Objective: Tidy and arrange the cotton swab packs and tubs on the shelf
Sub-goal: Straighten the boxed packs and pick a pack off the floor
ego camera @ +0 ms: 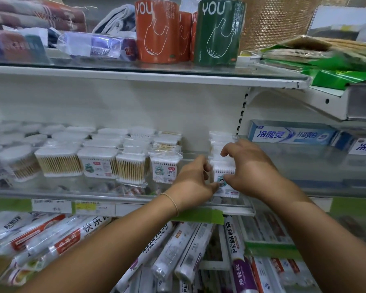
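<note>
Toothpaste boxes (292, 133), plastic-wrap rolls (173, 256)

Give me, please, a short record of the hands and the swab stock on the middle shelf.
left hand: grips the front pack's left edge
right hand: holds the same pack, thumb on its face
pack: upright, right end of shelf, more packs behind
wooden-stem packs: in rows to its left, across a gap
tubs: far left
toothpaste: next bay, right

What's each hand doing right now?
Left hand: closed, pinching the front cotton swab pack at its left edge.
Right hand: closed on the same pack, thumb on its front.
</note>
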A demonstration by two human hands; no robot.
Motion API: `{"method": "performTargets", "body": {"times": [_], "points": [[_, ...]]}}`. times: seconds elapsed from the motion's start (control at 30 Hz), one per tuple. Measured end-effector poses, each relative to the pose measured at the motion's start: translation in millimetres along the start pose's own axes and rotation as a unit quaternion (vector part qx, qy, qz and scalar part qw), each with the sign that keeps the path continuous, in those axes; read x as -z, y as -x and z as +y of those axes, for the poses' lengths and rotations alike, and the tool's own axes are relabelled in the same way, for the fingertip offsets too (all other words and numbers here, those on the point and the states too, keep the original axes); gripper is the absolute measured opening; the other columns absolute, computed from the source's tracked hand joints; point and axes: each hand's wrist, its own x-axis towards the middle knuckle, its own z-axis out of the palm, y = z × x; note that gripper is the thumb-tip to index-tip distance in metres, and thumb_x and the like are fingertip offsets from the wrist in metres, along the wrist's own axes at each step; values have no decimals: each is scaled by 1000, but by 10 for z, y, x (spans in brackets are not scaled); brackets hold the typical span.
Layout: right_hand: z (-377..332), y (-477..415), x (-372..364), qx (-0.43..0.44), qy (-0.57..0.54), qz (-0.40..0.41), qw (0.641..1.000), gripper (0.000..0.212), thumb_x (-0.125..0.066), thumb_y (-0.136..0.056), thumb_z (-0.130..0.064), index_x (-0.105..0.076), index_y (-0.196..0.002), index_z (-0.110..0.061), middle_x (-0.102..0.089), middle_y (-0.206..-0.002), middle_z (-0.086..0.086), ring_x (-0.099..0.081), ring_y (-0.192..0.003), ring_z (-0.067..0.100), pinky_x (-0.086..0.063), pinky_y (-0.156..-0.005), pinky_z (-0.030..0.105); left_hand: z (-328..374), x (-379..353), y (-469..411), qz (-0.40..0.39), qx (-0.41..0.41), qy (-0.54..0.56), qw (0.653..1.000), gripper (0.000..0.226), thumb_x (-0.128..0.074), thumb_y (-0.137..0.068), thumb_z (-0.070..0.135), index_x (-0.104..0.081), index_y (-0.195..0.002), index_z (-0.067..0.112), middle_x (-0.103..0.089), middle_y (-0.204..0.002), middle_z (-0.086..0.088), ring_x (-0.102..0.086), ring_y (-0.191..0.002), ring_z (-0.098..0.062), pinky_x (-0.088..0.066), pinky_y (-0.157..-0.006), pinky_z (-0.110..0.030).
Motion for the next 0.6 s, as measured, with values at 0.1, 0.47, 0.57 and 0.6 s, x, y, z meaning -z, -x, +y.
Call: {"method": "performTargets", "body": {"times": [0.1,0.47,0.57,0.6], "points": [[-8,22,-23,7,5,46,999,56,-73,-83,-34,-51,-133,-28,-47,-135,0,-36,-130,23,-33,-106,35,-5,26,35,10,-11,-13,1000,37,-75,-83,34,-46,-105,25,-54,-99,4,-55,-88,-13,-51,-77,-29],[-300,320,-178,66,-88,209,972,27,-66,-83,-30,-71,-105,-14,-68,-105,9,-60,-103,29,-43,-90,35,-182,317,429,52,-97,-14,994,31,-66,-88,26,-55,-115,16,-60,-98,0,-60,-78,-13,-51,-70,-29],[-477,492,-292,82,-121,243,959,25,-65,-82,-28,-73,-98,-11,-69,-95,10,-63,-91,27,-47,-84,37,-349,406,643,48,-90,16,995,29,-66,-89,26,-57,-114,16,-61,-99,0,-61,-79,-11,-53,-70,-27],[-548,554,-334,85,-128,248,957,23,-66,-82,-26,-73,-97,-10,-69,-92,7,-61,-87,22,-48,-81,37,-413,437,718,44,-88,22,995,28,-66,-89,25,-57,-114,16,-62,-100,-1,-62,-80,-11,-53,-70,-27]]}}
